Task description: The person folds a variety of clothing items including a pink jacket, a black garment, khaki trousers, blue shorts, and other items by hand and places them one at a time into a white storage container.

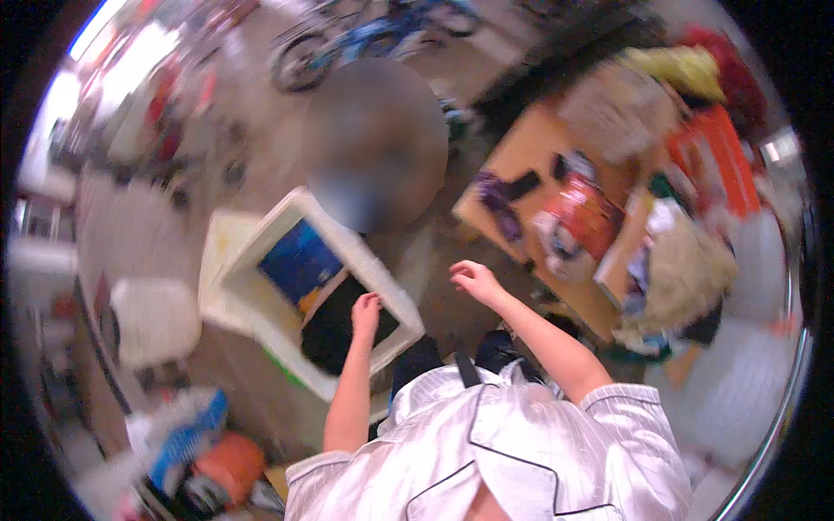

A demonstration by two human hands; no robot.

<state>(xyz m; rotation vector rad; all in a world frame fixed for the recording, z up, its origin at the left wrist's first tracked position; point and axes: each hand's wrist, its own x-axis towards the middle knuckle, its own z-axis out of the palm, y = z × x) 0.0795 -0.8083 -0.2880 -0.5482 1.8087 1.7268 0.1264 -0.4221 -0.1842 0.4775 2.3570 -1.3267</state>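
Note:
My left hand (366,314) is over the near right part of a white-rimmed rectangular box (391,286), its fingers curled. Motion blur hides whether it grips anything. Beneath it lies a black item (335,332), possibly cloth. A dark blue flat item (303,257) with some yellow lies at the box's far end. My right hand (477,281) hovers in the air between the box and a wooden table (482,208). Its fingers are loosely bent, with nothing visible in them.
On the table sit a red packet (586,211), a purple item (498,205) and a cardboard piece (616,107). A beige bag (690,273) is at right. A white stool (156,319) stands left. Blue and orange bags (228,462) lie lower left. A bicycle (371,39) stands beyond a blurred-out round patch.

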